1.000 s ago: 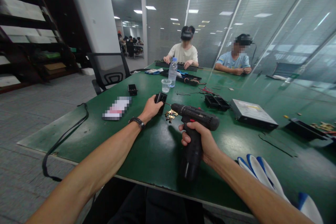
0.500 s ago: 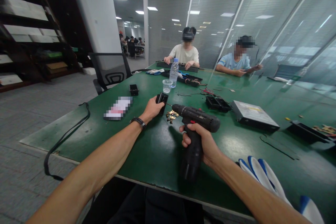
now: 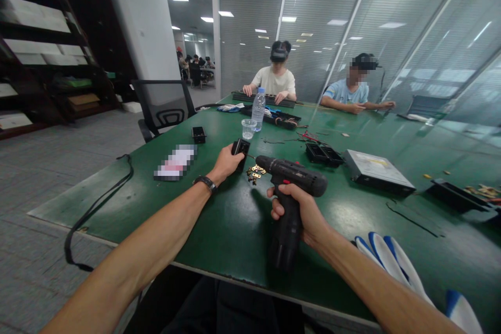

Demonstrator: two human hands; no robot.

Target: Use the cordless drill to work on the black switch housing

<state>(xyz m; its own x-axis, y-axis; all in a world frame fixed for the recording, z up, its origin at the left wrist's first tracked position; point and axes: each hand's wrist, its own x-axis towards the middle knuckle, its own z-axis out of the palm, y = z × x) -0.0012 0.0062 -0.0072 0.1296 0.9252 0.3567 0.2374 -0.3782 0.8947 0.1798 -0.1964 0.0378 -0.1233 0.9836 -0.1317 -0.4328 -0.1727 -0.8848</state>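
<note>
My left hand is closed on a small black box, held upright on its side above the green table. My right hand is wrapped round the grip of a black power drill, which points left. The thin bit of the drill reaches the box near my left thumb; whether it touches a screw is too small to tell. Small brass-coloured plates and screws lie on the table just beyond and below the bit.
A clear cup and a water bottle stand behind the box. Black trays, a metal drive and white-blue gloves lie right; a phone and another black box left. Two people sit across.
My hands, the box and the drill hold nearly the same place. Across the table, the hand of the person at the right has moved slightly; the view has shifted a little.
</note>
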